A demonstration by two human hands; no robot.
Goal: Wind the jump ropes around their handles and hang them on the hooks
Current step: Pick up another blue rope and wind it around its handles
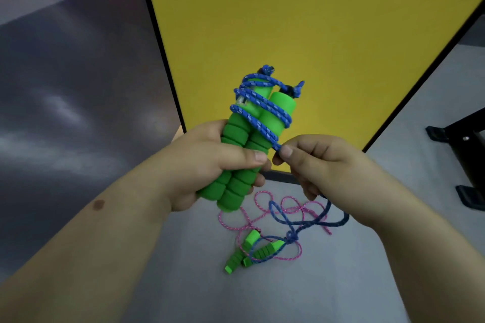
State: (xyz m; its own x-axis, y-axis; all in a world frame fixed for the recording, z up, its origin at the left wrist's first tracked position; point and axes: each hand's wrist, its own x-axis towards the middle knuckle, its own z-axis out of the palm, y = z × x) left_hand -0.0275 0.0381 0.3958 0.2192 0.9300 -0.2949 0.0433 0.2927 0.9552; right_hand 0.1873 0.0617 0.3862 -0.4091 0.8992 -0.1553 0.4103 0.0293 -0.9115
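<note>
Left hand [210, 165] fingers clasp the green handles [244, 155]; right hand [330, 165] fingers pinch the blue rope [262, 110].

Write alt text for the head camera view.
Left hand grips two green foam handles while the right hand pinches the blue rope wound around them. A pink rope with green handles lies tangled on the grey floor.

No text, label, brand, number or sign can be read anywhere in this view. The surfaces in sight carry no legible markings.
</note>
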